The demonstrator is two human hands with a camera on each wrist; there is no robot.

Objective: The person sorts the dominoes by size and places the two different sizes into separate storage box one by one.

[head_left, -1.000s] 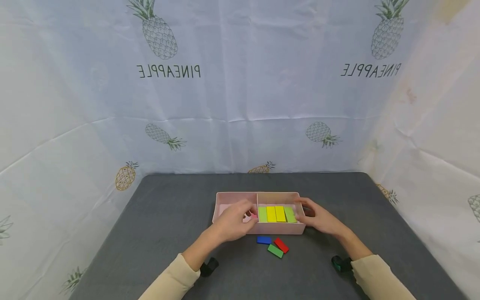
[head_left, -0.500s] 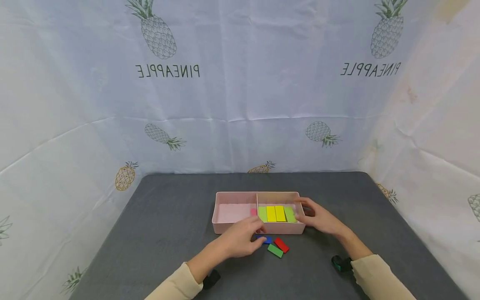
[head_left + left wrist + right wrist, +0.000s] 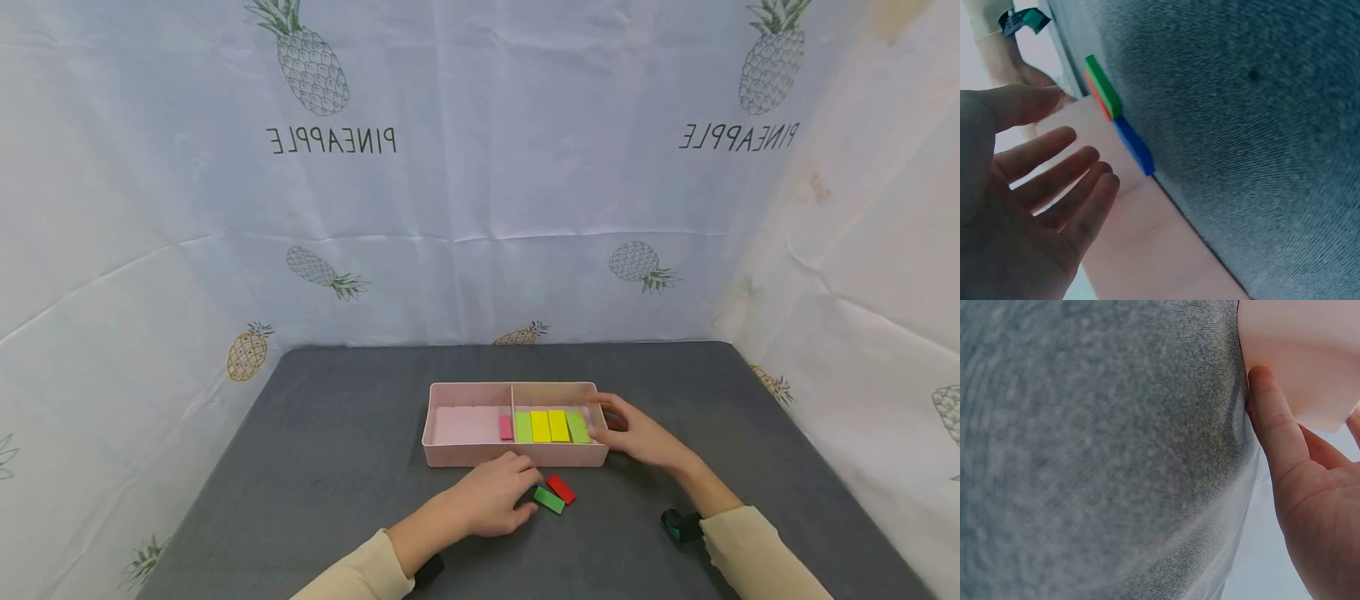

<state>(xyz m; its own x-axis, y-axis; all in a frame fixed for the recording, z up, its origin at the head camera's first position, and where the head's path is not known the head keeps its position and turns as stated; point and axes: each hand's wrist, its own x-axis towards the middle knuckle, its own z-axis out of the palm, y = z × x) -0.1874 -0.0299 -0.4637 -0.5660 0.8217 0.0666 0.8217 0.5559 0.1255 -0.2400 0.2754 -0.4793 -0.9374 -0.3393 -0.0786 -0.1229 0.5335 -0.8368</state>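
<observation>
A pink box (image 3: pixel 465 456) with two compartments stands on the dark table. My right hand (image 3: pixel 637 433) holds its right end, the thumb at the near corner and fingers over the rim; in the right wrist view the thumb (image 3: pixel 1272 415) lies against the box wall. In front of the box, my left hand (image 3: pixel 495 496) hovers with loosely bent fingers and nothing in its grasp. A blue block (image 3: pixel 1134 147), mostly covered by this hand in the head view, lies beside its fingertips. Right of it are a green block (image 3: pixel 549 500) and a red block (image 3: pixel 561 489).
Inside the right compartment lie two yellow blocks (image 3: pixel 540 427) between light green blocks (image 3: pixel 578 427). One pink block (image 3: pixel 506 427) sits against the divider in the left compartment. A pineapple-print cloth (image 3: pixel 480 183) hangs behind the table (image 3: pixel 345 433).
My left hand has come out of the left compartment, leaving the pink block there, and moved toward me and right, over the blue block. My right hand has stayed at the box.
</observation>
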